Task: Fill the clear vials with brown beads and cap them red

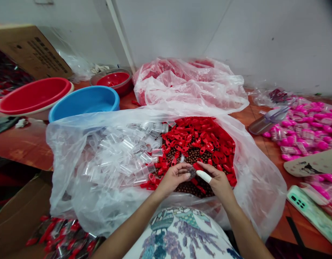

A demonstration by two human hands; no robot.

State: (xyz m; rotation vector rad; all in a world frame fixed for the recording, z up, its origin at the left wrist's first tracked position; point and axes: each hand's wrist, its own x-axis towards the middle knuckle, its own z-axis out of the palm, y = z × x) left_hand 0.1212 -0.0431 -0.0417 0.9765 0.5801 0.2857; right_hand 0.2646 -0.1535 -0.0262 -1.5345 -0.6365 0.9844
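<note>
In front of me, my left hand [173, 180] pinches a small clear plastic tube [192, 173] that looks filled with brown balls. My right hand [216, 180], with a white finger cover [203, 176] on one finger, closes on a red plastic cap [198, 166] at the tube's end. Whether the cap sits in the tube or only touches it, I cannot tell. Both hands are above loose brown balls [191, 187] and many red caps [202, 131]. To the left lies a heap of empty clear tubes [120, 154], all on a plastic sheet [74, 124].
A blue basin [85, 99] and a red basin [35, 94] stand at the back left. Behind the sheet is a plastic bag [187, 86] of red pieces. Pink-capped items [309, 126], a bottle [267, 120] and a phone [312, 212] lie right. Filled tubes [66, 237] are in a carton lower left.
</note>
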